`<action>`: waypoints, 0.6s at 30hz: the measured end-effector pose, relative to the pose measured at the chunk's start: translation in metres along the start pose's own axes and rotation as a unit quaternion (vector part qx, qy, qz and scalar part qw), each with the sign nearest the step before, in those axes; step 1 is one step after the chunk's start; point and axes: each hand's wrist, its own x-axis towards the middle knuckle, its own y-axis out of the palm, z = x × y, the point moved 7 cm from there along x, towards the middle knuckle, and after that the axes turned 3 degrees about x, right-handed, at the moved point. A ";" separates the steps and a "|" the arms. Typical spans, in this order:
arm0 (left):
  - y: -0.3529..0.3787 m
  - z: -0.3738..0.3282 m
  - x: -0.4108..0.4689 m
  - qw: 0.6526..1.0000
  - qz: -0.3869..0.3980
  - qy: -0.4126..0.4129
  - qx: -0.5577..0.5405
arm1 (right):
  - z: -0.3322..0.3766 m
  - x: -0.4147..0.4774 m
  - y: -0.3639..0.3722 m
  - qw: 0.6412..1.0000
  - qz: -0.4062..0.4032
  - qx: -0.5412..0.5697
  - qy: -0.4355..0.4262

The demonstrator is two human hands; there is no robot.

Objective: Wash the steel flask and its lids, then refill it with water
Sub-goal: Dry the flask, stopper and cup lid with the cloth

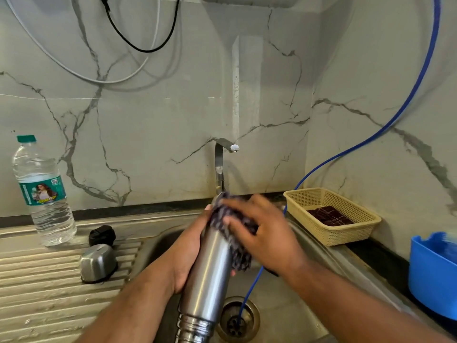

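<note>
While the left grip held the rigid, likely slippery flask mid-body, the right grip clutched a scrubber at 12 o'clock.

Water bottle label, QR code, print illegible

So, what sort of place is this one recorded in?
Most likely a home kitchen sink corner: a steel sink with ribbed drainboard, a tap against a marble-look wall, and a steel flask being scrubbed with a scouring pad.

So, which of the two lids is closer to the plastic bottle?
The small black lid, just right of the plastic bottle; the steel lid sits nearer the camera.
</note>
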 end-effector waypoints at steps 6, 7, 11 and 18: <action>-0.023 0.004 0.003 0.999 -0.036 -0.012 -0.012 | 0.030 -0.003 0.016 0.979 0.135 -0.039 -0.150; -0.019 0.004 0.004 0.999 -0.033 -0.012 -0.001 | 0.013 0.005 0.004 0.994 0.076 -0.015 -0.076; 0.003 0.003 -0.001 0.999 -0.005 -0.019 -0.031 | -0.018 0.007 -0.019 0.998 -0.058 -0.013 0.028; -0.013 0.003 0.003 0.990 0.022 -0.028 -0.139 | 0.040 -0.005 0.010 0.970 0.144 -0.044 -0.191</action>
